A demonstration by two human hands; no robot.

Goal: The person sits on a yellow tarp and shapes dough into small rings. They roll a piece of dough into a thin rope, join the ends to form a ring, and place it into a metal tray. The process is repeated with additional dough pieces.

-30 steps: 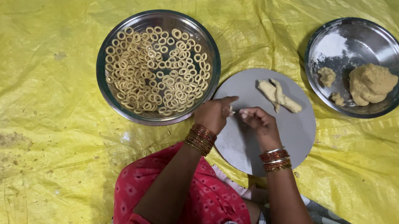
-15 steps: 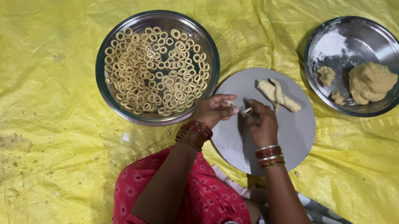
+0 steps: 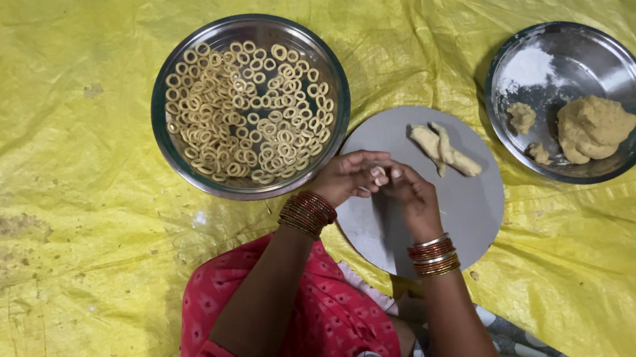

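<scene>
Sheet: a crinkled yellow plastic sheet (image 3: 43,163) covers the floor and carries everything.

Left bowl: a round steel bowl (image 3: 164,139) lies left of the hands, filled with small pale dough rings (image 3: 248,109), close-packed.

Left hand: the left hand (image 3: 348,176) hovers over the near-left part of the board, fingers curled inward, tips meeting those of the other hand. A stack of red and gold bangles (image 3: 308,213) sits on the wrist.

Held piece: a small bit of pale dough (image 3: 378,172) shows between the two sets of fingertips; its shape and long axis are too hidden to tell.

Right hand: the right hand (image 3: 410,194) is likewise curled, pinching the same bit from the right side.

Board: a flat round grey board (image 3: 463,217) lies under both hands.

Dough strips: short pale dough strips (image 3: 444,149) lie crossed on the far part of the board, just beyond and slightly right of the hands, running from far-left to near-right. The right hand is the nearer one, apart from them.

Right plate: a round steel plate (image 3: 635,79), far right and well apart from the hands, holds a lump of beige dough (image 3: 594,127), smaller scraps and a dusting of white flour (image 3: 528,67).
</scene>
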